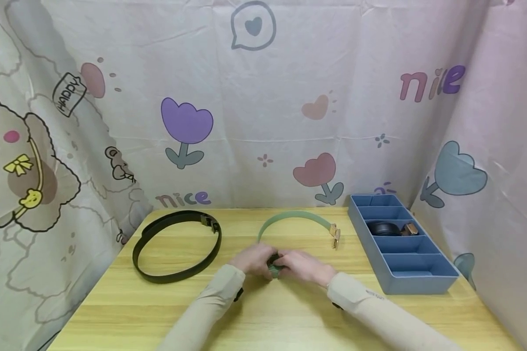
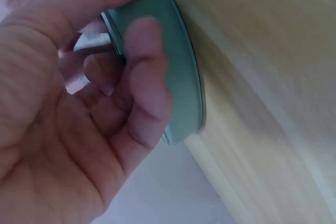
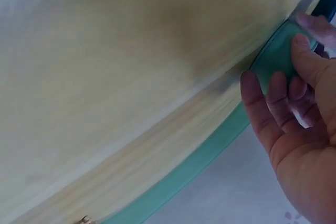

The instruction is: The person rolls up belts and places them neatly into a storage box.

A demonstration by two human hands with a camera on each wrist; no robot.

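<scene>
On a wooden table (image 1: 285,321), a person in pale sleeves works with both bare hands on a green belt (image 1: 292,214) that is partly wound into a tight coil (image 1: 274,271), near the middle of the table. The left hand (image 1: 255,258) curls its fingers partway round the coil, with fingertips lying against the outer band. The right hand (image 1: 305,265) holds the coil from the other side, thumb pressed to the green band and the lower fingers loosely bent. Beyond the hands, the unwound length sweeps in an arc to a gold-toned buckle (image 1: 335,236), short of a blue divided box (image 1: 421,286) at the right. One compartment of that box holds a rolled black belt (image 1: 383,228); a larger black belt (image 1: 160,279) lies in an open loop at the left. For neat winding, one hand would best keep the core pinched while the other feeds the strap round with light, even tension. The layered edges should stay level, perhaps squared against the tabletop, since a loose grip could let the roll spring open or push its centre out. Whether the coil touches the table is unclear.
</scene>
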